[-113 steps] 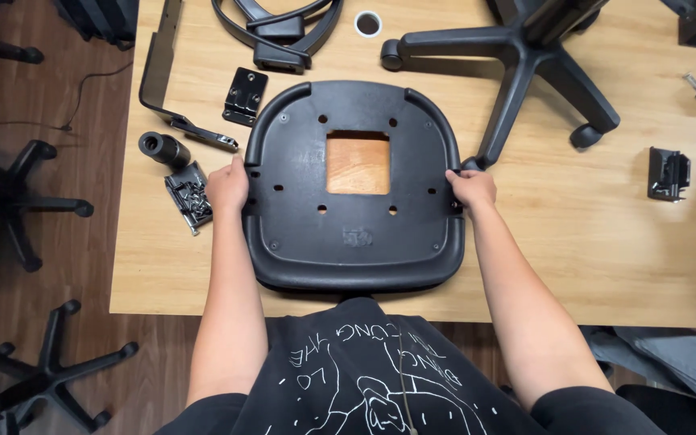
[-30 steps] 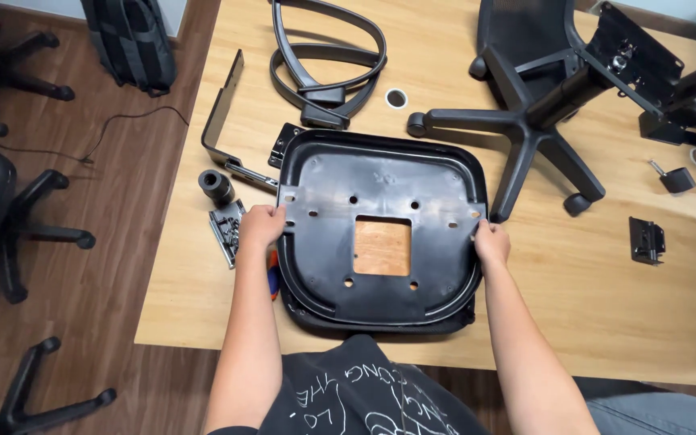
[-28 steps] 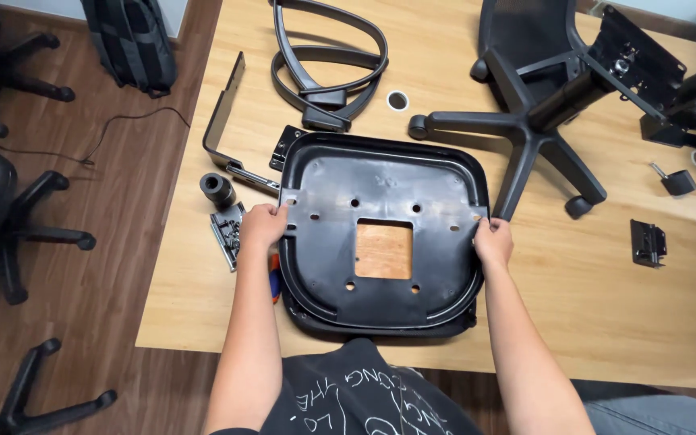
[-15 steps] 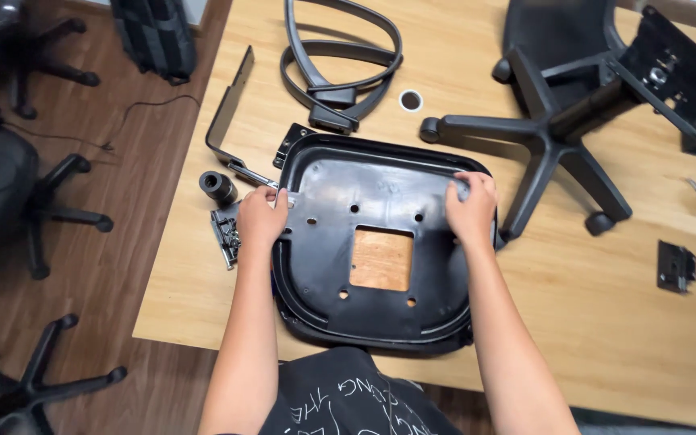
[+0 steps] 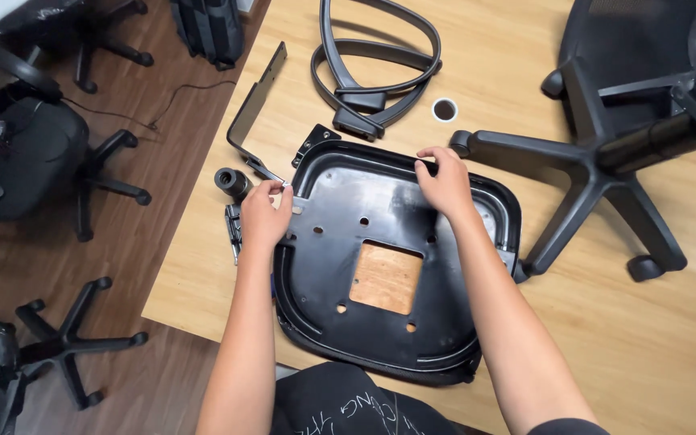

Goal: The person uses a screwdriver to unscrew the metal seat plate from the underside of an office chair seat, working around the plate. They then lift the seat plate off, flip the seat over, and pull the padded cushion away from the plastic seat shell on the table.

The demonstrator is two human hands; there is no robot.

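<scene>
A black plastic chair seat pan [image 5: 340, 322] lies upside down on the wooden table [image 5: 622, 338], a square opening in its middle showing wood. My left hand [image 5: 265, 215] rests on the pan's left rim with fingers curled over the edge. My right hand [image 5: 445, 181] lies on the far rim, fingers bent over it. A small metal mechanism [image 5: 233, 225] and a black cylinder [image 5: 231, 182] sit just left of my left hand.
A five-star wheeled chair base [image 5: 598, 169] lies at the right, touching the pan's right corner. Black armrest loops [image 5: 372, 76], a bent metal bracket [image 5: 253, 109] and a white ring [image 5: 445, 109] lie beyond. Office chairs stand on the floor to the left.
The seat pan has been turned and shifted on the table. My right hand moved from the right rim to the far rim; my left hand slid up the left rim.
</scene>
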